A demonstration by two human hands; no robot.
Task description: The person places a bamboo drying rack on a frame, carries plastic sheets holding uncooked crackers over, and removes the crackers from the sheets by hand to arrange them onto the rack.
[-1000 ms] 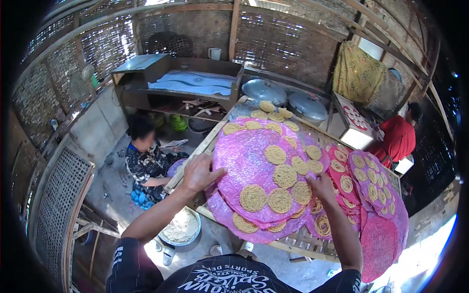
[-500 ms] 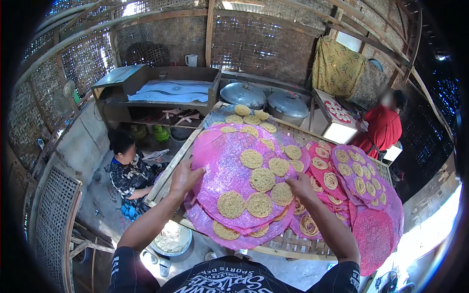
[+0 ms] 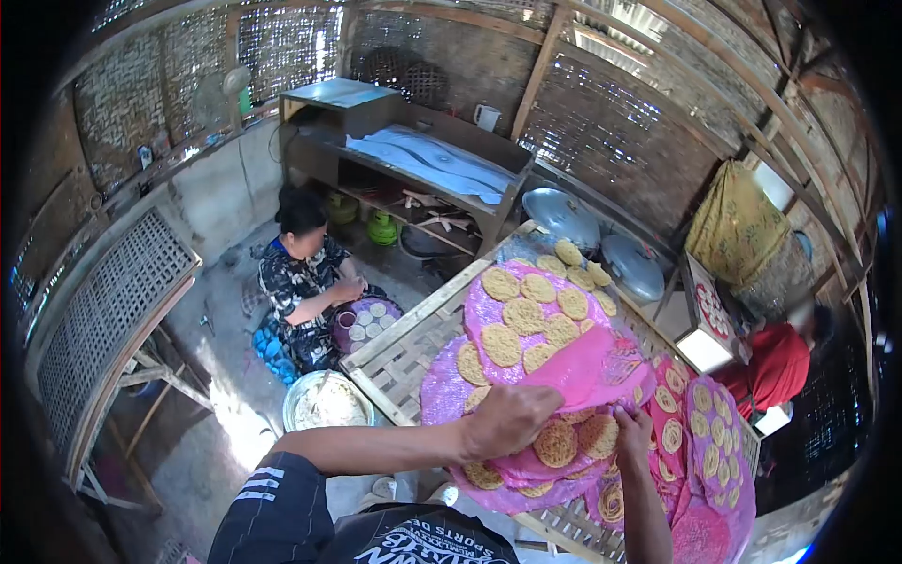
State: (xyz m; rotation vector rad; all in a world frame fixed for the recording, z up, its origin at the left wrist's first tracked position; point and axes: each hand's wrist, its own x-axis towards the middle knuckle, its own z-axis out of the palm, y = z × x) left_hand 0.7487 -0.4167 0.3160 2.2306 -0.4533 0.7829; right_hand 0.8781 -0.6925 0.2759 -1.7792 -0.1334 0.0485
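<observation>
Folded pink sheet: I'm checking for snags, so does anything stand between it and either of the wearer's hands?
Nothing visible does. The left hand grips the folded pink sheet, and the right hand is at its edge, with its exact hold unclear. Yellow discs show just below the fold.

left hand (image 3: pixel 514 421) — gripping folded pink sheet (image 3: pixel 581 369) | right hand (image 3: pixel 632 428) — at its edge | yellow discs (image 3: pixel 501 345) around

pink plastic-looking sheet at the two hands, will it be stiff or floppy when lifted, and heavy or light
The thin pink plastic-looking sheet will probably be floppy, since it folds over beside the left hand and wrinkles near the right hand. It is likely light for its size, as its folded part looks film-thin.
</observation>
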